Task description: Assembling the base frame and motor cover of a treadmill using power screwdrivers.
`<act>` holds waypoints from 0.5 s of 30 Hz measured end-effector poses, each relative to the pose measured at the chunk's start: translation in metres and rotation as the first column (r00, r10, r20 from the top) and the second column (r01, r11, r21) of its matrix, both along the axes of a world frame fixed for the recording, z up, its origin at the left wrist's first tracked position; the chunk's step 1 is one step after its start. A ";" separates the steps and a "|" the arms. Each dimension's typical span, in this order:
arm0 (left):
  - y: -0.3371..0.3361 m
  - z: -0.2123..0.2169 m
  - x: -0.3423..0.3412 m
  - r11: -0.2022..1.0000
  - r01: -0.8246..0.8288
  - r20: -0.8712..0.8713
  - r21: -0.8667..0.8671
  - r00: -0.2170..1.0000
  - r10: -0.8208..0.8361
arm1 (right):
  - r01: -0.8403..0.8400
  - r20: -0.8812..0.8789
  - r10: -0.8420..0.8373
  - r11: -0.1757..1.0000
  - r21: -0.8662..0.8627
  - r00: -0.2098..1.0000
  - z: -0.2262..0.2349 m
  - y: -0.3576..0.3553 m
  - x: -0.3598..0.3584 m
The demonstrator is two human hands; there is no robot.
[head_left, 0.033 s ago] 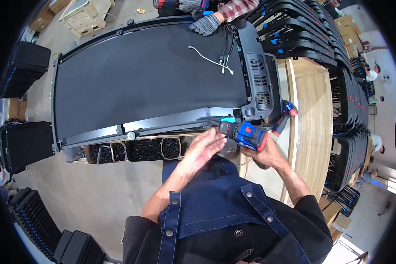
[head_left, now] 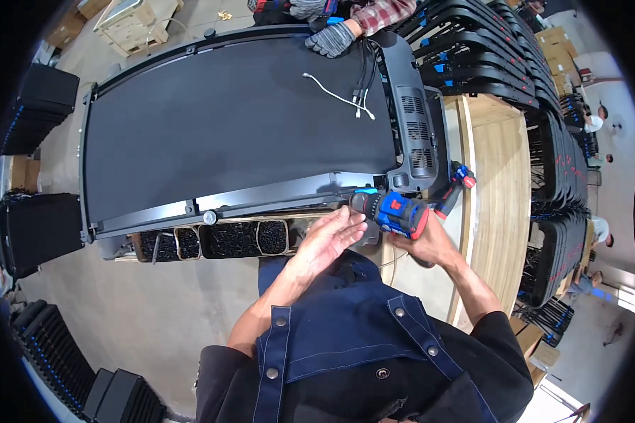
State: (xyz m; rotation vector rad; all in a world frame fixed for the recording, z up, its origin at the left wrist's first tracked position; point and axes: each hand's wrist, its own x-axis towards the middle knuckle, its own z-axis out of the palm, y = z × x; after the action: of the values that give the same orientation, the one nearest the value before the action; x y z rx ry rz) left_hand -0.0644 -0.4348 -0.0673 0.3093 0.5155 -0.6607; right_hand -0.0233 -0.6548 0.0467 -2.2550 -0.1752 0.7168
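A: Where's the drill (head_left: 402, 215)?

B: Right of the frame's middle, just below the near edge of the treadmill (head_left: 240, 134). It has a chunky blue and red plastic body and a dark round nose pointing left.

A: And the right hand (head_left: 434, 243)?

B: Closed around the drill's grip, though most of its fingertips are hidden.

A: The left hand (head_left: 328, 243)?

B: At the centre, palm partly up. The thumb and first finger come together by the drill's nose, the other fingers loosely bent. I can't tell whether they pinch anything.

A: What's the treadmill like?

B: A wide, matt black belt fills the upper middle, edged by a smooth metal rail (head_left: 261, 196) with a sheen. At its right end sits a rounded plastic cover (head_left: 416, 127) with slotted vents. A thin white cable (head_left: 339, 95) lies in a loose curve on the belt.

A: Anything around it?

B: Below the rail, left of centre, a bin (head_left: 231, 240) full of small dark pieces. To the right, a pale, grained wooden box (head_left: 501, 176), with a second drill (head_left: 461, 182) to its left. Top centre, a co-worker's knitted grey glove (head_left: 329, 40) rests on the belt's far edge.
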 end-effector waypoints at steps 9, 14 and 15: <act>-0.005 -0.032 0.012 0.981 -0.112 -0.061 -0.161 0.993 0.104 | -0.267 -0.055 0.265 0.897 -0.353 0.963 0.019 0.046 0.062; -0.008 -0.044 0.016 0.973 -0.137 -0.112 -0.187 0.987 0.117 | -0.315 -0.120 0.293 0.830 -0.460 0.948 0.020 0.062 0.076; -0.007 -0.044 0.016 0.971 -0.138 -0.115 -0.194 0.987 0.117 | -0.339 -0.129 0.317 0.814 -0.472 0.940 0.018 0.062 0.077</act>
State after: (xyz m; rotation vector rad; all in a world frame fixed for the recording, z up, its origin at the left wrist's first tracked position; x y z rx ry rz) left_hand -0.0480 -0.4418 -0.1111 0.0504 0.5566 -0.6002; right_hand 0.0542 -0.5930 0.0642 -2.7244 -0.4105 1.0955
